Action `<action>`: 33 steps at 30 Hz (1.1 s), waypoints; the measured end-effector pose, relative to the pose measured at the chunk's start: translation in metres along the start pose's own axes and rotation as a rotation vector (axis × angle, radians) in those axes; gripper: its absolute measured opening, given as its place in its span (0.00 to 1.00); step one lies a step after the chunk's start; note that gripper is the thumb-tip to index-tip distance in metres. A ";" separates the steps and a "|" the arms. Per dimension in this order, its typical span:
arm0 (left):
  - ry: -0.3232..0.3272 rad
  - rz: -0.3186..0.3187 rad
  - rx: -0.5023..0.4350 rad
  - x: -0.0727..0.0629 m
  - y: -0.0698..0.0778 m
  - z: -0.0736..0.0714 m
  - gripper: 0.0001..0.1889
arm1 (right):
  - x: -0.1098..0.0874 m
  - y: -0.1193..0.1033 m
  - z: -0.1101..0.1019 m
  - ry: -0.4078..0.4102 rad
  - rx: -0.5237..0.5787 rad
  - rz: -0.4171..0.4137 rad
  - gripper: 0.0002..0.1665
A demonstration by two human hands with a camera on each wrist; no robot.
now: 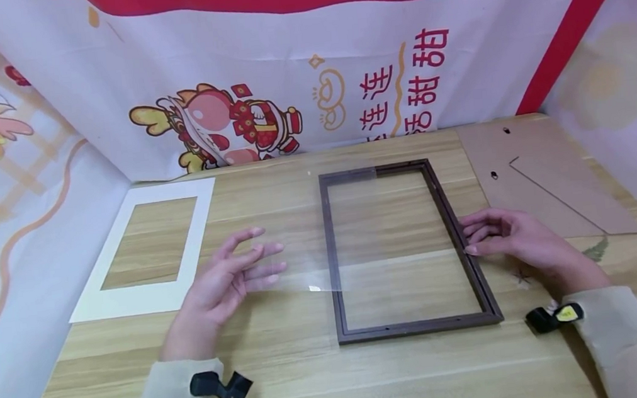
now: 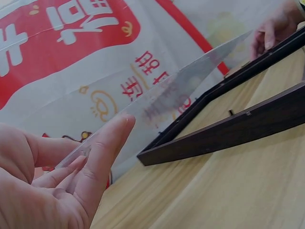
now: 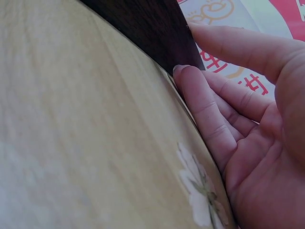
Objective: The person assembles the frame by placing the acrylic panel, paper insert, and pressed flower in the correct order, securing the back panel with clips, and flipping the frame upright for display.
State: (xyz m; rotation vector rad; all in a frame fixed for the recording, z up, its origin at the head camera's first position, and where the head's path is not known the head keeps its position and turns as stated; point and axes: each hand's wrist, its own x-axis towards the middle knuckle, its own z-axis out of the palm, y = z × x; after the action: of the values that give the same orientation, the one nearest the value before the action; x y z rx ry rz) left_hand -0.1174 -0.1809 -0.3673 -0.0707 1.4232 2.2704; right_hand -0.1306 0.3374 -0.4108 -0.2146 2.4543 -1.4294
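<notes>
Above the left side of the frame (image 1: 420,326), I see the pane (image 1: 299,238) pinched in the left hand (image 1: 227,274), the right hand (image 1: 512,239) gripping the frame's right side; I'd judge the pane light, stiff, slippery, breakable, best held by its edges

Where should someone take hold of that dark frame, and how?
I'd pinch the dark frame midway along its right bar, coming from the right: that bar is narrow, whereas the clear sheet overlaps the left one in the head view.
</notes>
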 end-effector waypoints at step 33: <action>-0.038 -0.085 0.065 0.005 -0.040 0.058 0.09 | 0.001 0.001 0.000 0.001 0.034 0.004 0.33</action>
State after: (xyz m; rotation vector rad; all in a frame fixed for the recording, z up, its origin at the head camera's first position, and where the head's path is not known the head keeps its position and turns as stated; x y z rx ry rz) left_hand -0.0942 -0.1144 -0.3753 -0.0665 1.4457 2.1440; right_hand -0.1317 0.3378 -0.4115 -0.2020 2.4278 -1.4688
